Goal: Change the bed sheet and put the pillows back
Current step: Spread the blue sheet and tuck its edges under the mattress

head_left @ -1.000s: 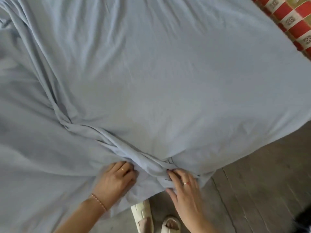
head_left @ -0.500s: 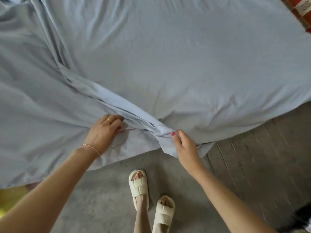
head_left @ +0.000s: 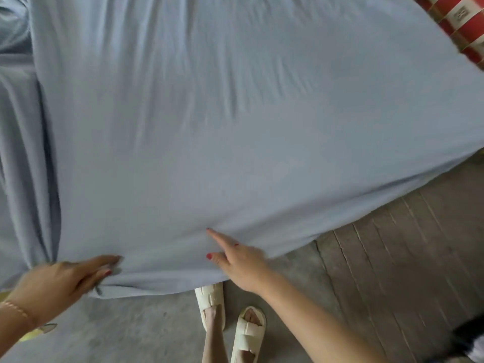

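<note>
Pale blue bed sheet (head_left: pixel 235 127) spread over the bed, near edge hanging above the floor (head_left: pixel 392 258); left hand (head_left: pixel 60 284) and right hand (head_left: pixel 241 265) rest on it, fingers straight, gripping nothing.

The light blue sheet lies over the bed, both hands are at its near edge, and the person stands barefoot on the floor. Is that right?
Not quite. The head view shows cream sandals on the feet. The rest holds: the light blue sheet covers the bed, with the left hand and right hand at its near edge.
</note>
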